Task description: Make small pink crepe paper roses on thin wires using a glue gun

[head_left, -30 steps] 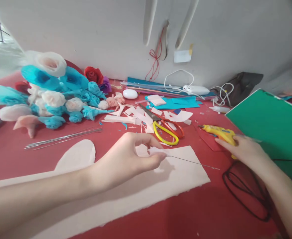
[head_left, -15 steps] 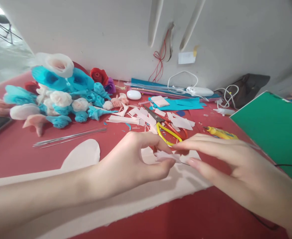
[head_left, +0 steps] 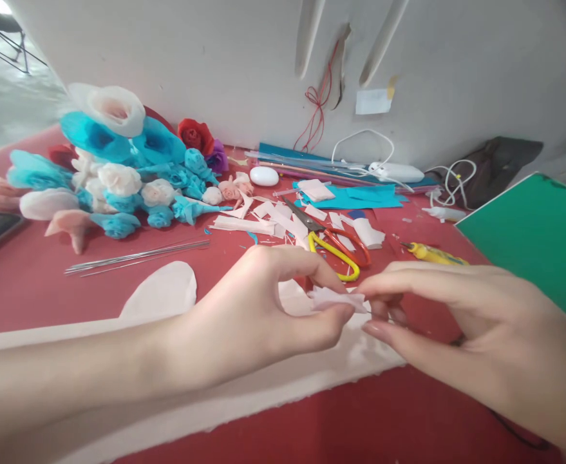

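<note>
My left hand [head_left: 283, 309] is closed, pinching a small ruffled piece of pale pink paper [head_left: 333, 299] between thumb and fingers. At the paper's right end, my right hand [head_left: 437, 316] has its fingers curled around a thin dark wire [head_left: 370, 312] that runs out of the paper; much of the wire is hidden. Under both hands lies a long pale pink paper sheet [head_left: 244, 399]. A rounded pale pink paper petal [head_left: 161, 290] rests to the left. Scissors with one yellow and one red handle [head_left: 333, 248] lie just beyond my fingers.
Blue, white, pink and red paper flowers [head_left: 123, 174] are heaped at the back left. Metal wires [head_left: 138, 256] lie before them. Paper scraps [head_left: 273, 219], blue sheets [head_left: 360, 196], a white oval case [head_left: 264, 176], a yellow-handled tool [head_left: 432, 254] and a green board [head_left: 534, 238] surround the work.
The pink paper and both hands have shifted slightly right in view. My right fingers have curled in more around the wire. The background has shifted a little as the camera moved.
</note>
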A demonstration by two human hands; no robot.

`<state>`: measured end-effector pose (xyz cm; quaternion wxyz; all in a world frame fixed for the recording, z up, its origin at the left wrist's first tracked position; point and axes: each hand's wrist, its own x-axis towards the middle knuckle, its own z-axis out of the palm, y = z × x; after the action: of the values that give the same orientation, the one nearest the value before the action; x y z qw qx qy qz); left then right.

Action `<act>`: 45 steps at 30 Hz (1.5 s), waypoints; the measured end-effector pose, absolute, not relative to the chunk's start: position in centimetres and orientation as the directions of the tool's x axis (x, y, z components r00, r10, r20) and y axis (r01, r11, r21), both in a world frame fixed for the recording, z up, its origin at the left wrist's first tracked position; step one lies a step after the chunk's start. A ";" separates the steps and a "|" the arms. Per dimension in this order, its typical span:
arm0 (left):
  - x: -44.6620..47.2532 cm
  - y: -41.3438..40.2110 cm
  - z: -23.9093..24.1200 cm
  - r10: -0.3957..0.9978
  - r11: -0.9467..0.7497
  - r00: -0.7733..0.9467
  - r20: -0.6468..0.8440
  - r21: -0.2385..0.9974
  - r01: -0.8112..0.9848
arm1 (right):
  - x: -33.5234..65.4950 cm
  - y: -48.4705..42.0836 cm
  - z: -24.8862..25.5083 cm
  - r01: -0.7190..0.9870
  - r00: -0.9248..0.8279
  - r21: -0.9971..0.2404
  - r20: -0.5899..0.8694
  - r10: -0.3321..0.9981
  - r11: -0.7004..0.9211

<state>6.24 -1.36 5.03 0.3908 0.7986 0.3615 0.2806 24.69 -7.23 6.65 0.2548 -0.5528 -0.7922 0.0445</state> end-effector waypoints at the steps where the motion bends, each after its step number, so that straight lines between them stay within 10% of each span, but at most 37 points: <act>1: 6.2 -1.4 5.0 0.802 -0.442 0.572 0.174 0.817 0.370 | 24.5 -7.1 6.7 0.841 -0.265 -0.366 0.364 0.893 0.399; 45: 6.0 -1.1 5.2 0.747 -0.513 0.598 0.291 0.824 0.240 | 23.7 -6.7 5.7 0.839 -0.467 0.038 0.562 0.683 0.543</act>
<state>5.95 -1.07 5.21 0.3869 0.8057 0.3064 0.3276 23.71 -6.74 5.66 0.2495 -0.4517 -0.8422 -0.1565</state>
